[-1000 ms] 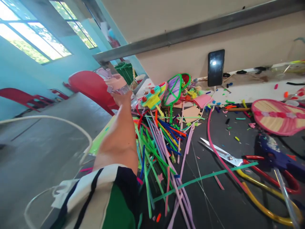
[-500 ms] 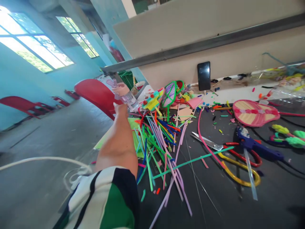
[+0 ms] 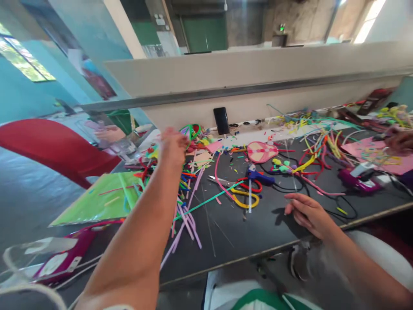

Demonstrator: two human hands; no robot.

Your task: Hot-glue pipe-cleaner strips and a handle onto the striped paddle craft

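Note:
My left hand reaches over the pile of craft pieces at the back left, smeared by motion. It is beside a green-edged pipe-cleaner shape; whether it holds anything is hidden. My right hand hovers above the dark table near its front edge, fingers curled and slightly apart, nothing visible in them. Between the hands lie scissors with red and yellow handles, a blue glue gun and purple pipe cleaners. Behind the glue gun rests a pink-edged oval shape.
A phone leans on the partition. A green sheet lies at left near a red chair and a purple power strip. Another person's hand is at far right, beyond a second purple power strip.
The view has swung right, bringing my right hand and another person's hand into sight. My left hand has moved from beside the clear bottle to the green-edged shape.

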